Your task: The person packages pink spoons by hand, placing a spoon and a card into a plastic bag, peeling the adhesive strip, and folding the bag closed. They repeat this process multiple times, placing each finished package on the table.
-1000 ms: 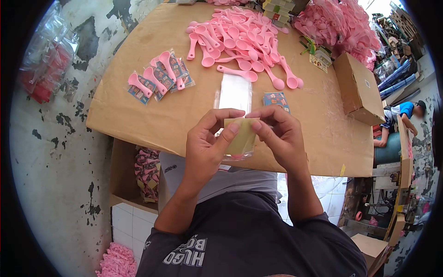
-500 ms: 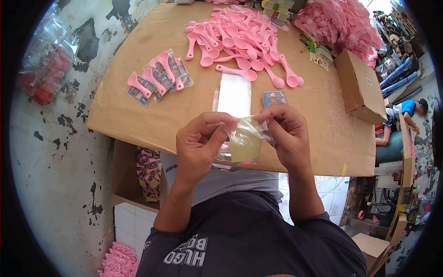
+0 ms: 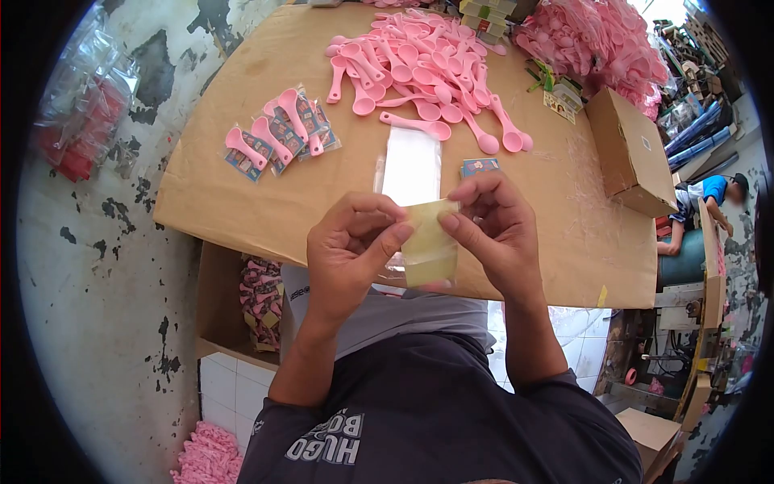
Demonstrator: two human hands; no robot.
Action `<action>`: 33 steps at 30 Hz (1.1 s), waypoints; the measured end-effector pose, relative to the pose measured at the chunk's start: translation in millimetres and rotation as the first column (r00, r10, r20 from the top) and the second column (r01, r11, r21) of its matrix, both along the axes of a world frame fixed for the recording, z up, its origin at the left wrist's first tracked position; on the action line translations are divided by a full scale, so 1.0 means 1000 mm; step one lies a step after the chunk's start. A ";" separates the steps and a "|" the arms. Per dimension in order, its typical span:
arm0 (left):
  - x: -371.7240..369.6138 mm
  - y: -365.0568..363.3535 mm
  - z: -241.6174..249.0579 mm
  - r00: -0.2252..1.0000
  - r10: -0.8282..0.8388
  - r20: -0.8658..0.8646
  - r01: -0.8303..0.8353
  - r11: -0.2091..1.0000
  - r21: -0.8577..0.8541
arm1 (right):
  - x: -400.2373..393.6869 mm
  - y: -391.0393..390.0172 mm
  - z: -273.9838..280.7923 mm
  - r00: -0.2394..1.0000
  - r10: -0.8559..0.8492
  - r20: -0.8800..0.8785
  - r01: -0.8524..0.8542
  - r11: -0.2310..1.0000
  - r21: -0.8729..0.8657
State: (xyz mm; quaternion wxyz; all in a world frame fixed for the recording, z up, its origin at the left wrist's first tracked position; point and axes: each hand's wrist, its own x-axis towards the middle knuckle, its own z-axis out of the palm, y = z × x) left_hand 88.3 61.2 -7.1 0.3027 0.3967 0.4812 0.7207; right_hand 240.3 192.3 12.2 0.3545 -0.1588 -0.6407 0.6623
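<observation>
My left hand point(image 3: 351, 246) and my right hand point(image 3: 500, 238) pinch the two sides of a small clear plastic bag point(image 3: 429, 273) in front of my body. A pale yellow card point(image 3: 429, 230) shows at the bag, reaching up between my thumbs. A bit of pink shows at the bag's lower end; what it belongs to is mostly hidden. Just beyond my hands lies a stack of clear bags point(image 3: 413, 165). Behind my right fingers sits a small stack of blue printed cards point(image 3: 479, 166), partly covered.
A heap of pink spoons point(image 3: 427, 73) lies at the table's far side. Several bagged spoons with cards point(image 3: 282, 133) lie to the left. A cardboard box point(image 3: 629, 149) and a large bag of spoons point(image 3: 592, 40) stand right. Another person point(image 3: 701, 198) is far right.
The yellow card now shows higher, up between my thumbs, where clear plastic was before. My right thumb has moved onto its front. Both hands remain in nearly the same place.
</observation>
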 end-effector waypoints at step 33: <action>-0.171 -0.049 -0.017 0.525 0.232 -0.819 -0.541 0.833 -0.111 | 0.124 0.147 0.018 0.718 -0.527 0.456 0.125 0.741 0.660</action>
